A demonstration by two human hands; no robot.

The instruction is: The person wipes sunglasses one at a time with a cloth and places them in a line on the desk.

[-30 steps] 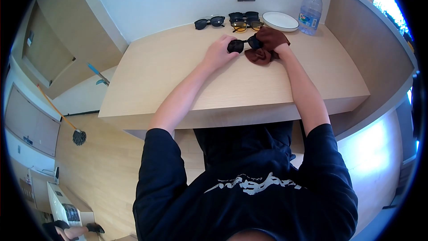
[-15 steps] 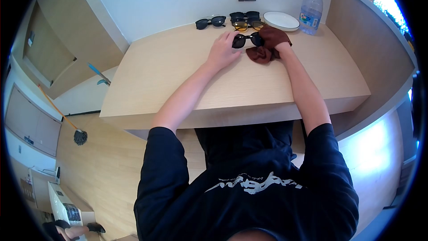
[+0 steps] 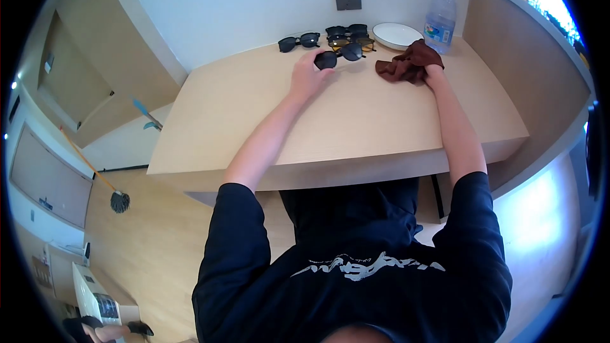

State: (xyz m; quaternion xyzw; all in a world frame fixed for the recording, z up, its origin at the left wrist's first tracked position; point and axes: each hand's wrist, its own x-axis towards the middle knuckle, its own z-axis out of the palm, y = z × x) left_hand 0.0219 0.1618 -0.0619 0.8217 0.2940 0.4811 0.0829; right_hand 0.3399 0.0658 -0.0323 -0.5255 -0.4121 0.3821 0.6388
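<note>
A pair of dark sunglasses (image 3: 351, 52) is pinched at one end by my left hand (image 3: 307, 74), its fingers closed by the near lens. My right hand (image 3: 432, 71) is farther right, closed on a brown cloth (image 3: 406, 65) that covers most of its fingers; the cloth droops to the left, apart from the glasses. Behind the held pair lie yellow-lensed glasses (image 3: 366, 44), partly covered by it. Another dark pair (image 3: 299, 42) rests to the left, and one more black pair (image 3: 347, 30) sits at the back.
A white plate (image 3: 398, 36) and a clear plastic bottle (image 3: 440, 18) stand at the back right of the wooden table (image 3: 356, 124). A wooden partition (image 3: 522, 57) borders the right side. A mop (image 3: 119, 201) is on the floor at left; a person's leg (image 3: 113, 330) shows at lower left.
My right hand has moved right with the brown cloth, away from the sunglasses. The sunglasses in my left hand have tilted and shifted slightly left.
</note>
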